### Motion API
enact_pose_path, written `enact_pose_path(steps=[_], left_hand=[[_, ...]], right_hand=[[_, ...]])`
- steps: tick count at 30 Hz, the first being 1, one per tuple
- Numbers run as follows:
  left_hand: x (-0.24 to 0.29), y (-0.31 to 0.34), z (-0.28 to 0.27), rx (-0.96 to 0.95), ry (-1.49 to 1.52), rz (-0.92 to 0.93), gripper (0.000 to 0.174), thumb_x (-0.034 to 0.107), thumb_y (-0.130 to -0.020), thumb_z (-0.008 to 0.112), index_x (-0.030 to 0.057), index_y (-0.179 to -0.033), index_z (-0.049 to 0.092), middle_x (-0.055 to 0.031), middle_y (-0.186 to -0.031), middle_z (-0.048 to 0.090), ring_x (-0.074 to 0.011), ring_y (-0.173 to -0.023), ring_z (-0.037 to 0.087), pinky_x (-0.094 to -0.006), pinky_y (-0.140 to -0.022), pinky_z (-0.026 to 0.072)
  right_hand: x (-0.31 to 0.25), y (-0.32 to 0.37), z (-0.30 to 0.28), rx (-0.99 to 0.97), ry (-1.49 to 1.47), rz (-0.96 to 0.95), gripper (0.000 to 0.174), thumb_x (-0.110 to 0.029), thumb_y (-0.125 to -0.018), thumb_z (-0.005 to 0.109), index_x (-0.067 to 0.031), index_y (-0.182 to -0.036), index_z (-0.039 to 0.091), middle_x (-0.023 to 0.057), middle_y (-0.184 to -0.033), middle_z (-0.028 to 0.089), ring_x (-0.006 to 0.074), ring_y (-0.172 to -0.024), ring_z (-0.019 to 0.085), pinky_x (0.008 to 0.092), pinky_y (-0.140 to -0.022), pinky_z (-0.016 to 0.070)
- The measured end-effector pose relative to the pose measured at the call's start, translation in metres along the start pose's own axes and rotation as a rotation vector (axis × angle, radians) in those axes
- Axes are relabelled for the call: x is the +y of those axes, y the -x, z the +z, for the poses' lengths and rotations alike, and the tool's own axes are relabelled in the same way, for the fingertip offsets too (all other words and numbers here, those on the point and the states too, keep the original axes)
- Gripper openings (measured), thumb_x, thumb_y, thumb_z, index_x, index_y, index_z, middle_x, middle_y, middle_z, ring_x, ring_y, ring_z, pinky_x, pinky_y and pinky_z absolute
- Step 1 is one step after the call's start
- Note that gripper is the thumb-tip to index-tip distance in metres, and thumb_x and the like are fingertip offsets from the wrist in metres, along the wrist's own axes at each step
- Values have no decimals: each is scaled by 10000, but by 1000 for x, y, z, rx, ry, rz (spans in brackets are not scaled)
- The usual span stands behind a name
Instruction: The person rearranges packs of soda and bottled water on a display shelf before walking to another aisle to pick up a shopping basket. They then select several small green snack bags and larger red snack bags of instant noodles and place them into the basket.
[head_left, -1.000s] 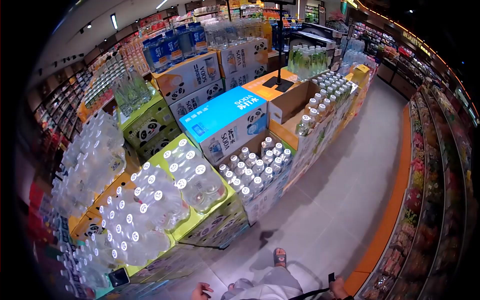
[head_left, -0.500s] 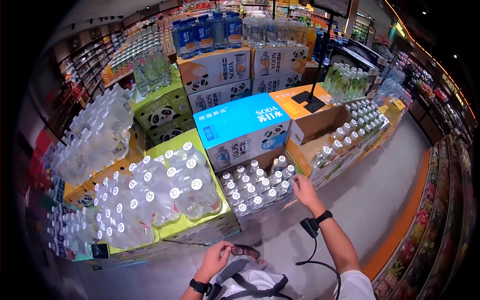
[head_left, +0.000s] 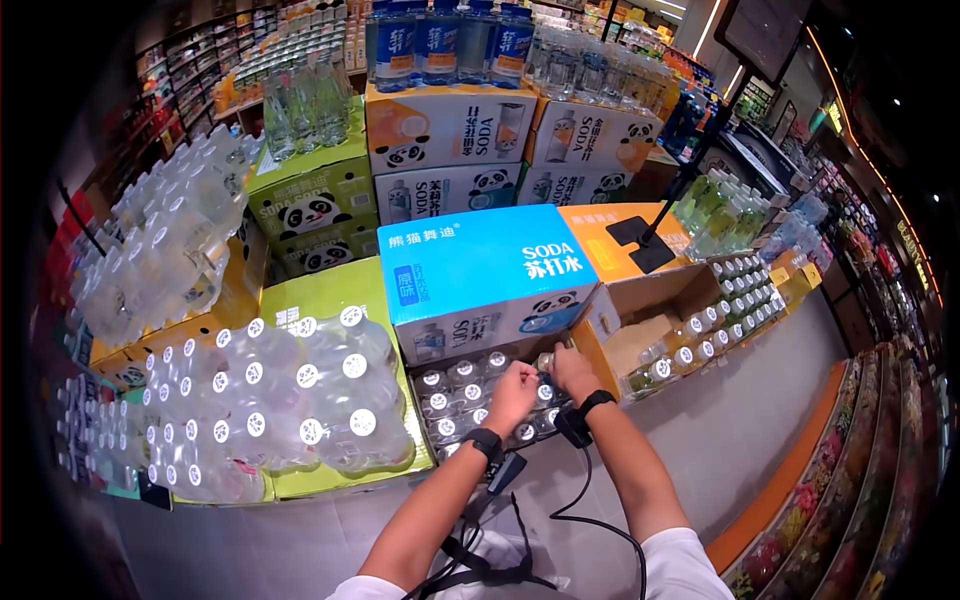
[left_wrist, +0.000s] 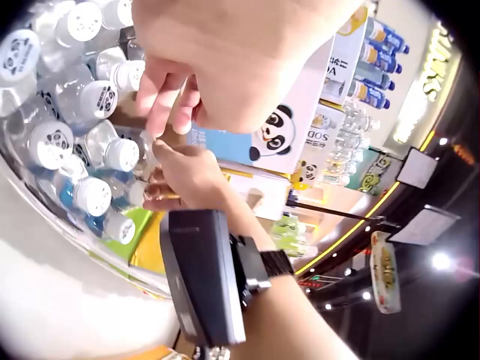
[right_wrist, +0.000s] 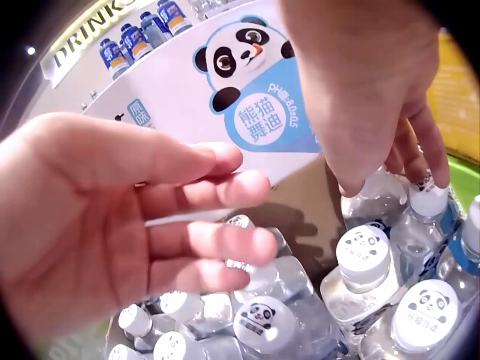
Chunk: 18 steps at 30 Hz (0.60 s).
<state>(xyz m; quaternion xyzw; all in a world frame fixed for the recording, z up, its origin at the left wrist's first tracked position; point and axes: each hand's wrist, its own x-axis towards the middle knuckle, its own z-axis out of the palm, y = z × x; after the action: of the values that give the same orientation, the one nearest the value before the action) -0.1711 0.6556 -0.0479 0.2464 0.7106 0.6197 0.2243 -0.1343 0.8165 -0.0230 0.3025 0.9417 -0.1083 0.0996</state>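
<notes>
Clear plastic bottles with white panda caps point(right_wrist: 364, 255) stand in an open-topped carton, below a blue-topped soda carton point(head_left: 480, 260). My right hand point(head_left: 574, 374) reaches down into the carton's back right corner. Its thumb and bent fingers are around the top of a clear bottle point(right_wrist: 377, 201), with fingertips at a white cap point(right_wrist: 429, 196). To its left, my left hand point(head_left: 512, 396) hovers over the bottle caps, fingers loosely bent and holding nothing. In the right wrist view, that left hand point(right_wrist: 105, 210) shows its palm side, thumb near the index finger.
Shrink-wrapped bottle packs point(head_left: 290, 390) sit on a green carton to the left. A partly filled carton of bottles point(head_left: 640, 310) and a black sign stand point(head_left: 645, 245) are on the right. Behind rise stacked soda cartons point(head_left: 450, 130). An aisle floor point(head_left: 700, 440) runs along the right.
My hands have come up from low in the view, the right one first, to the bottle carton. The view has moved closer to the display.
</notes>
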Motion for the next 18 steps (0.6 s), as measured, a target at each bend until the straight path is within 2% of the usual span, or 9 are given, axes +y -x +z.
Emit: enact_pose_path(steps=[1,2,6,10,11,13,14,17,18], left_hand=[[1,-7,1,43,-103,64,136,87,-946,561,-5,-1044,585,-120,-945,699,-194,-762,694,-331,-699,556],[3,-13,0,7,-127,3,179,79,-915,587,-8,-1072,588,-164,-993,696,-272,-846,704,-374,-765,555],[-4,-31,-2,-106,-389,103,289,73,-855,617,-23,-1125,577,-239,-1088,659,-396,-1057,631,-433,-915,507],[-16,-34,16,-105,-573,272,321,-17,-800,553,2,-1120,551,-227,-1064,624,-417,-1007,614,-500,-846,499],[-18,-37,21,-163,-640,203,408,15,-787,598,7,-1192,544,-224,-1131,631,-417,-1067,598,-481,-902,495],[-18,-44,32,-254,-777,34,465,9,-771,591,10,-1230,520,-231,-1151,630,-414,-1085,597,-478,-906,498],[-20,-42,38,-195,-748,63,399,18,-772,599,-6,-1165,529,-215,-1123,634,-394,-1061,614,-474,-905,504],[-39,-50,48,-185,-637,110,391,-2,-770,585,-26,-1159,557,-237,-1146,633,-396,-1110,596,-473,-935,490],[-26,-50,48,-226,-597,-16,364,-5,-773,583,-35,-1136,585,-263,-1153,627,-405,-1133,583,-473,-952,480]], right_hand=[[2,1,1,-2,-16,4,318,-194,-896,607,-45,-1176,580,226,-1094,683,401,-1035,663,490,-870,540],[5,-1,0,1,-33,3,310,-189,-899,597,-45,-1173,573,228,-1093,682,403,-1028,665,492,-864,542],[20,-17,9,29,-51,-90,242,-151,-904,575,-22,-1106,540,271,-1025,663,432,-990,650,512,-821,529],[39,-22,6,8,-36,-329,221,-3,-876,512,-27,-1095,525,273,-1009,651,453,-991,641,517,-816,524],[42,-23,6,4,0,-364,251,-6,-881,513,-30,-1131,517,275,-1024,649,453,-998,639,518,-825,523],[39,-22,4,-19,5,-369,281,0,-877,515,-30,-1157,512,275,-1034,646,459,-1002,636,522,-836,523],[39,-19,-1,-31,-21,-384,295,6,-874,517,-20,-1168,512,283,-1044,641,463,-1004,634,523,-839,524],[44,-19,2,-58,-6,-424,279,-8,-889,501,-4,-1168,509,289,-1051,636,463,-1009,633,522,-842,524],[46,-21,7,-38,-6,-425,278,-9,-885,504,2,-1163,518,290,-1022,646,463,-989,640,525,-838,524]])
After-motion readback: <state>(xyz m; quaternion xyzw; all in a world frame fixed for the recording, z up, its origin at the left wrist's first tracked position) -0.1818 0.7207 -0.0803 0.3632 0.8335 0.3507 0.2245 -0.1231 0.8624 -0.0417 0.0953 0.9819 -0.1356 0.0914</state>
